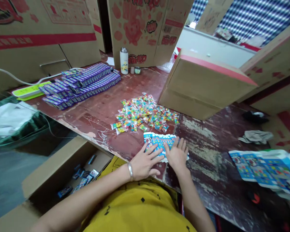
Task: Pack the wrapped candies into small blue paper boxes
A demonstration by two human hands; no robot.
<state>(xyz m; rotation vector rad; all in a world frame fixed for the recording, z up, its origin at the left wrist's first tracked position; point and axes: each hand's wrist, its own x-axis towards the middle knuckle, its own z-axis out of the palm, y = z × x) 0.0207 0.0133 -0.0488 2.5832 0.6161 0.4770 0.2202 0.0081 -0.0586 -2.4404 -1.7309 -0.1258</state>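
Near the table's front edge lies a fanned row of flat blue printed cartons (157, 139). My left hand (145, 161), with a silver bangle at the wrist, rests on the left part of the row, fingers stretched out. On its right part my right hand (177, 154) lies flat with fingers extended. The palms and fingers cover much of the cartons. Just beyond them spreads a heap of small clear packets of colourful candies (142, 111).
Stacked purple boxes (82, 83) stand at the back left, near a white bottle (124, 61). A cardboard box (195, 83) stands at the back right. More blue cartons (263, 167) lie far right. An open carton (55, 164) holding small boxes sits below the table edge (87, 137).
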